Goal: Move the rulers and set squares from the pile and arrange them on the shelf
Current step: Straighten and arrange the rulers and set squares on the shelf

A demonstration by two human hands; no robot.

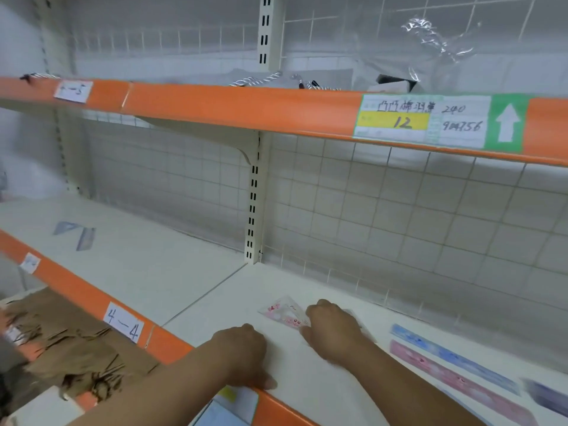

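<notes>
Head view: right hand grasps the pink set square by one corner, flat on the shelf, near the blue ruler and pink ruler, likely aligning it; left hand relaxed, empty, bracing the shelf's edge.

White paper tag on the lower shelf's orange front edge: we read "4—4". Printed label on the upper shelf's orange edge: we read "240", "12" on yellow, roughly "904756", handwritten Chinese characters, a white up-arrow on green. Upper-left white tag: too blurred.
</notes>
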